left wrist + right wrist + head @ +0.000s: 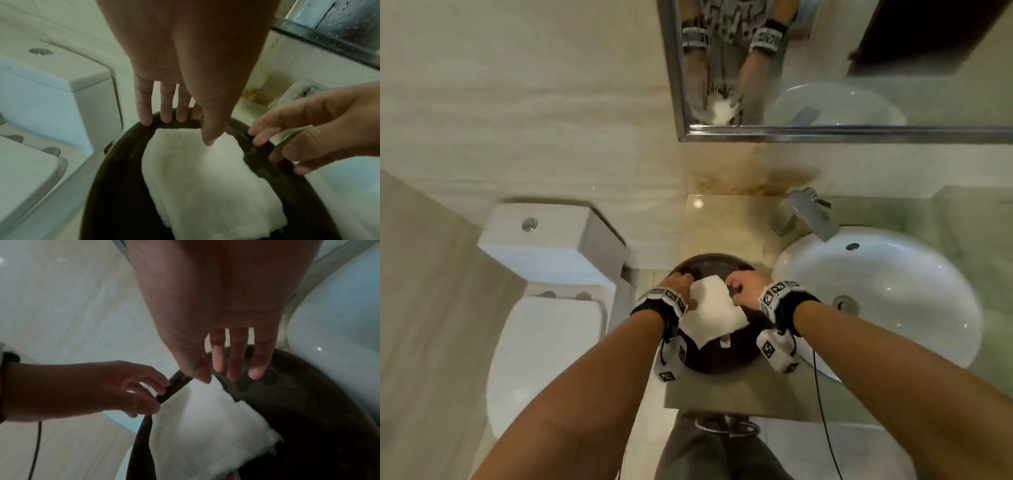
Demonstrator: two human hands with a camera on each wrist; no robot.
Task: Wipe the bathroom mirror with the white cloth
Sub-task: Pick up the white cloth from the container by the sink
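A folded white cloth (pixel 714 308) (pixel 205 186) (pixel 205 426) lies in a dark round bowl (pixel 722 359) (pixel 115 178) (pixel 308 410) on the counter. My left hand (pixel 678 284) (pixel 185 128) (pixel 148 395) is over the bowl's far left rim, fingers nearly straight on the rim and thumb tip on the cloth's far corner. My right hand (pixel 743 286) (pixel 224 378) (pixel 277 154) reaches into the far right side, thumb tip at the cloth's other far corner. Neither hand plainly pinches the cloth. The framed mirror (pixel 859 68) (pixel 339 24) hangs on the wall above.
A white sink (pixel 893 291) with a chrome faucet (pixel 804 212) lies just right of the bowl. A white toilet (pixel 544 325) with its lid down stands to the left, below the counter (pixel 722 219). A stained tiled wall (pixel 739 171) separates counter and mirror.
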